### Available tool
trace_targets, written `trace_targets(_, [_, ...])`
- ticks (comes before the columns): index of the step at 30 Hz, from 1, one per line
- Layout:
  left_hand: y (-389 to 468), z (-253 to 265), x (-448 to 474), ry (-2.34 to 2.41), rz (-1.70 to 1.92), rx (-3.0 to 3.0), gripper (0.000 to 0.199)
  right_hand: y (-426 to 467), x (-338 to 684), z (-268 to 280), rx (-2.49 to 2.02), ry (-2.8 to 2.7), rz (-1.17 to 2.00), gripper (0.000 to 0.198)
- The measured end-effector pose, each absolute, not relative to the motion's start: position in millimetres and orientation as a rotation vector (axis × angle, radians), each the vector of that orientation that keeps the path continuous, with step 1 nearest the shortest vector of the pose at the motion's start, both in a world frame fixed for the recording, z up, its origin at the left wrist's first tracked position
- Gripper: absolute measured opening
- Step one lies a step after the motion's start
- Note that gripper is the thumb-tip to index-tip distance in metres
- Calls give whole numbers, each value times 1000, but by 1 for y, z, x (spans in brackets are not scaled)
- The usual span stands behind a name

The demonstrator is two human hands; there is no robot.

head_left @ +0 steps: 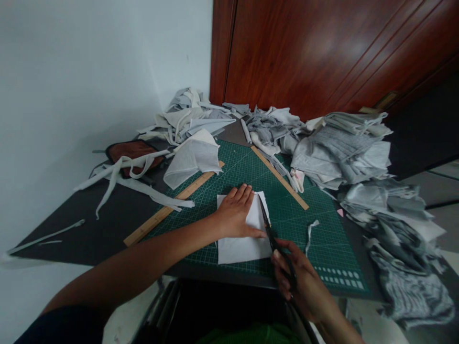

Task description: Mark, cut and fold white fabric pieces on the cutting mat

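A white piece of cloth [236, 251] lies flat on the green cutting mat [236, 157] near the table's front edge. My left hand [238, 212] rests on the cloth with its fingers stretched out, pressing it down. In my right hand [297, 270] is a pair of black scissors [268, 228], gripped by the handles. The blades point away from me and lie along the right edge of the cloth. A thin curled strip of fabric [310, 234] is on the mat to the right of the scissors.
Two wooden rulers, a left one [168, 208] and a right one [279, 177], lie slanted across the mat. Grey and white fabric piles [340, 148] line the back and right side. At the left, fabric strips [147, 188] lie over a brown pouch-like item [131, 153].
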State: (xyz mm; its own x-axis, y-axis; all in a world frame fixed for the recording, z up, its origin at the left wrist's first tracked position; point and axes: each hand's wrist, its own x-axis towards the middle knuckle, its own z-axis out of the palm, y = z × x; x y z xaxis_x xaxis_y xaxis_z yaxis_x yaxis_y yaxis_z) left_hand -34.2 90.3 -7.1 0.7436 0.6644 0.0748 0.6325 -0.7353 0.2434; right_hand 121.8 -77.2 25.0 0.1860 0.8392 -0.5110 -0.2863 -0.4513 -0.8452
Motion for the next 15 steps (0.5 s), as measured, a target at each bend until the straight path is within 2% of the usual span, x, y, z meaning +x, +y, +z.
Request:
trace_targets(9, [91, -9, -36, 1000, 269, 2747, 124, -72, 132, 26, -1433, -419, 1481, 51])
trace_targets(15, [101, -2, -41, 978, 394, 2870, 121, -85, 139, 23, -1480, -325, 1208, 58])
